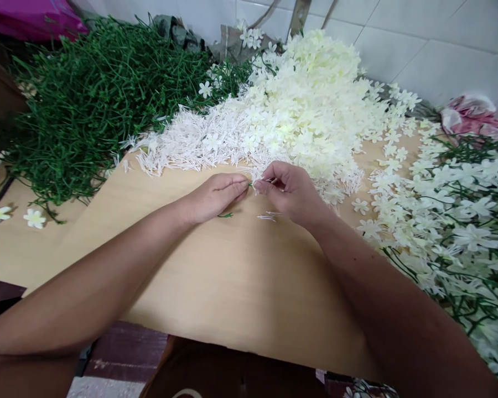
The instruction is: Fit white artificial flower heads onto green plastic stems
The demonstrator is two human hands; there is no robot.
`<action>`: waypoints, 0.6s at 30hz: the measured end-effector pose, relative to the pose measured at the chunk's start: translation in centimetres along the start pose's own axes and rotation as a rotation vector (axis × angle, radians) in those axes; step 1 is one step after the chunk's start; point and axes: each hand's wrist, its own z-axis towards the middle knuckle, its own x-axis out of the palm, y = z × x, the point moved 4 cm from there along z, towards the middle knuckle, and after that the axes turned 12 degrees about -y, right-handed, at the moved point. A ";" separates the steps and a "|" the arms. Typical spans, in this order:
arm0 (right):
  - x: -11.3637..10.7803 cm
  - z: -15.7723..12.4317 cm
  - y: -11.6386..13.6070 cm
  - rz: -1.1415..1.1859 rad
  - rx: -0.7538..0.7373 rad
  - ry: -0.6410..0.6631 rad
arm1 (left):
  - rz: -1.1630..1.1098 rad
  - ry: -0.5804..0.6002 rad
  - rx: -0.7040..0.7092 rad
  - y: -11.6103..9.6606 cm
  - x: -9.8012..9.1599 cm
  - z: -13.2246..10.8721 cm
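My left hand (222, 194) is closed in a pinch on a green plastic flower stem (250, 184), whose tip pokes out between thumb and finger; its other end (225, 215) shows below the palm. Almost touching it, my right hand (288, 190) pinches a small white piece at the stem's tip, seemingly a stamen; the fingers hide most of it. Several loose white stamens (269, 215) lie on the board just under the right hand. Behind both hands spreads a heap of white stamens (207, 135).
A large pile of green stems (108, 99) fills the back left. Cream-white flower heads (311, 105) are mounded at the back centre. Assembled flowers with stems (473, 221) cover the right side. The tan board (216, 282) lies under my arms, with tiled wall (419, 44) behind.
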 end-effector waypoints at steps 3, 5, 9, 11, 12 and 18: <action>0.1 -0.1 -0.2 -0.007 -0.023 0.022 | 0.006 -0.004 0.021 0.1 0.0 0.1; 0.3 -0.2 -0.4 -0.002 -0.045 0.039 | 0.020 -0.013 0.044 0.1 0.0 0.2; 0.7 -0.6 -1.1 0.049 -0.046 0.074 | 0.137 -0.008 0.094 0.0 0.1 0.3; 0.8 -0.7 -1.5 0.065 -0.033 0.057 | 0.207 -0.004 0.107 0.0 0.2 0.3; 0.8 -0.8 -1.7 0.067 -0.030 0.039 | 0.238 -0.007 0.111 -0.1 0.2 0.3; 1.0 -1.2 -2.2 0.081 -0.012 -0.036 | 0.369 -0.032 0.136 -0.3 0.3 0.4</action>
